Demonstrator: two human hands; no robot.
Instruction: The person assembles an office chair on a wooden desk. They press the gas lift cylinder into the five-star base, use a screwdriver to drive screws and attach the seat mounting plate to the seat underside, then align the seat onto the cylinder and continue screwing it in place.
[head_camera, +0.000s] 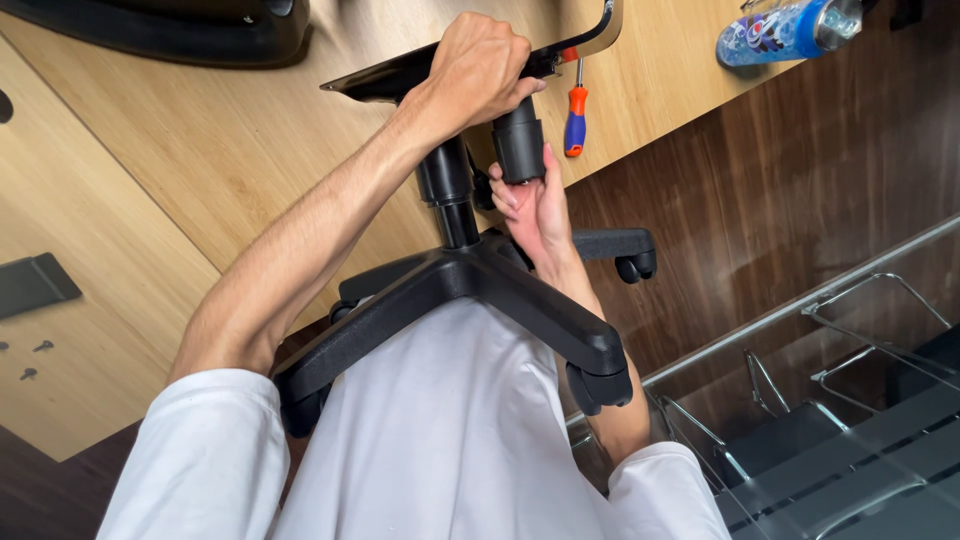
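A black five-star chair base (470, 285) with casters (598, 385) rests against my white shirt, its gas-lift column (447, 190) pointing away from me. My left hand (478, 68) is shut on the black metal seat plate (375, 80) at the column's far end. My right hand (532, 212) holds a short black cylindrical sleeve (518, 148) just beside the column, fingers wrapped around its lower end. The sleeve sits directly under my left hand.
An orange-and-blue screwdriver (575, 120) lies on the light wooden board (230, 150). A blue bottle (785, 30) lies at the top right. Small screws (30, 360) and a black bracket (30, 285) lie at the left. A glass-and-metal table (850, 400) stands at the lower right.
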